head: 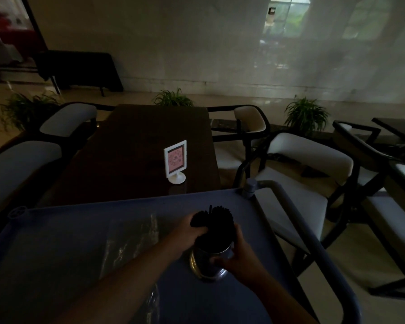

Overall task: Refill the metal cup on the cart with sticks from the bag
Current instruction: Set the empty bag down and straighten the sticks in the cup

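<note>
Metal cup (211, 260) standing on the grey cart (84, 249), packed with dark sticks (216, 226). The right hand (240, 258) is wrapped around the cup's side, and the left hand (189, 230) clasps the sticks' upper left. A clear plastic bag (129, 242), apparently flat, lies just left of the 2 hands.

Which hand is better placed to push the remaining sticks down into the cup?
Probably the left hand: it already grips the black sticks above the metal cup, while the right hand wraps the cup's side, steadying it.
</note>
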